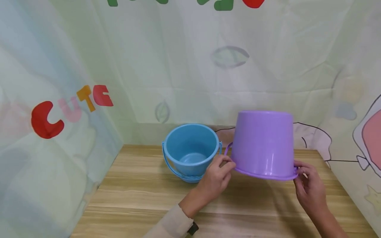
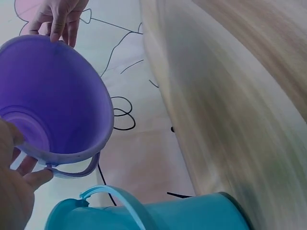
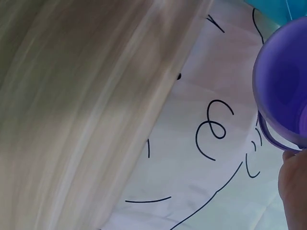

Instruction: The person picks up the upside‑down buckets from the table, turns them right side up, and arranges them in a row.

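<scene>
A purple bucket [image 1: 263,143] is held upside down above the table, its rim facing down. My left hand [image 1: 215,175] pinches the rim on its left side, beside the handle joint. On the opposite side my right hand [image 1: 311,188] grips the rim between thumb and fingers. The hollow inside of the purple bucket [image 2: 57,91] shows in the left wrist view, with a handle loop [image 2: 79,171] hanging by the left fingers. Just left of it a blue bucket [image 1: 191,145] stands upright, its handle [image 1: 175,172] lowered to the front and nothing inside.
The wooden table [image 1: 128,198] ends at the back against a printed curtain [image 1: 178,66]. More of this cloth hangs along the left and right sides. The blue bucket stands near the table's back edge, close to the left hand.
</scene>
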`<state>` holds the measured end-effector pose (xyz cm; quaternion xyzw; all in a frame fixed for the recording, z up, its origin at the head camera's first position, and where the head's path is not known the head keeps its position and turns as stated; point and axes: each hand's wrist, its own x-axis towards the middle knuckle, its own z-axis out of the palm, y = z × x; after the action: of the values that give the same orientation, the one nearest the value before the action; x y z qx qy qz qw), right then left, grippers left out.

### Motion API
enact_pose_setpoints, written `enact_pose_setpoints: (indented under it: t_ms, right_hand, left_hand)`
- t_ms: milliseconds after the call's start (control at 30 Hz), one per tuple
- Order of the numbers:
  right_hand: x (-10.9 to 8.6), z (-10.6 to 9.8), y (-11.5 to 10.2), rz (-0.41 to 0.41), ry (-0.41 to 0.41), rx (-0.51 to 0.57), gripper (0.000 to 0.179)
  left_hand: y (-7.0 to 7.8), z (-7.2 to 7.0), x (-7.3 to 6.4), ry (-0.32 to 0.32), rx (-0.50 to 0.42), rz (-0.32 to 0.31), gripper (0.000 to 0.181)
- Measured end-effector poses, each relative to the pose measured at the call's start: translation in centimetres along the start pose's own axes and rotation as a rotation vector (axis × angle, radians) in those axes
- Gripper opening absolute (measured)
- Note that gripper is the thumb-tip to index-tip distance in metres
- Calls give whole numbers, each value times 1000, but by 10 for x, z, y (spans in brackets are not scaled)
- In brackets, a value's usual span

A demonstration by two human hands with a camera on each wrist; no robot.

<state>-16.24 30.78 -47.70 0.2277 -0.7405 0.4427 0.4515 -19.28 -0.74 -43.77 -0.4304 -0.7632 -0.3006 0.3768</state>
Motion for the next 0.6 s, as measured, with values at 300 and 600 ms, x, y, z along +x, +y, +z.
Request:
enact_pose_setpoints:
  t_ms: [300,600]
  right_hand:
    - [14,11,-25,-52,102,81,32]
    - [22,18,-40,-132,144,33,29]
  left_hand:
    - [0,-5,6,94,-49,-23,20]
    - [-2,-11,12,148,-58,-41,16]
